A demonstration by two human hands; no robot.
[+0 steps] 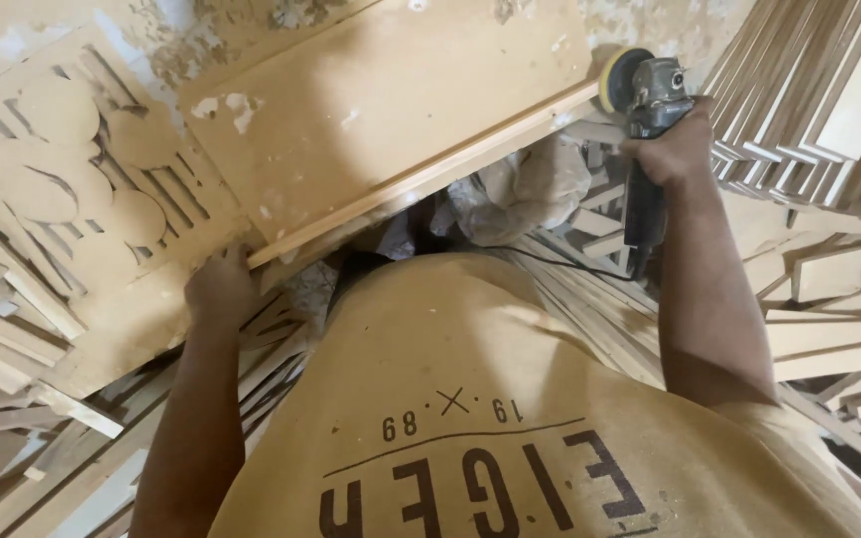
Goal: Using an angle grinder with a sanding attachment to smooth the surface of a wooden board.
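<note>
Two hands busy: right hand (672, 149) fingers wrapped around a grey sander (650, 110), disc touching the wooden panel (391, 110) edge; left hand (219, 287) fingers gripping that panel's near corner, loose strips (12, 329) beside.

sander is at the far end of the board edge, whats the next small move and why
Probably draw the sander along the board edge toward the left hand. Its yellow disc sits at the edge's far corner, the right hand grips the body, and the left hand steadies the near corner, so the edge between them lies open.

Floor (590, 299) w/ wood strips (849, 339), cutout panel (72, 199)
</note>
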